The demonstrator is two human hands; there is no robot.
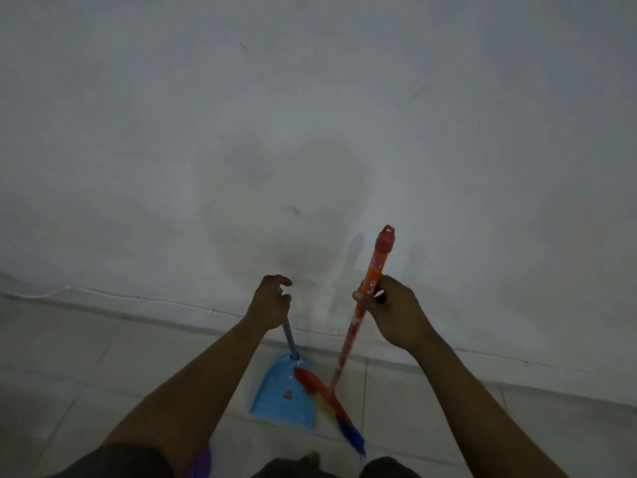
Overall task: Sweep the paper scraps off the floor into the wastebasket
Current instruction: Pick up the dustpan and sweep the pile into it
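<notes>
My left hand (270, 303) grips the top of a grey metal handle (289, 339) that runs down to a blue dustpan (282, 391) standing on the tiled floor near the wall. My right hand (393, 310) holds an orange patterned broom handle (358, 312) with a red cap. The broom's red, yellow and blue bristles (331, 405) lie against the dustpan's right side. One small reddish speck sits in the pan. No paper scraps or wastebasket show in view.
A white, stained wall (310, 132) fills the upper view and meets the pale tiled floor (86, 357) just behind the dustpan. A thin cable (103, 294) runs along the wall's base. My feet and dark clothing show at the bottom edge.
</notes>
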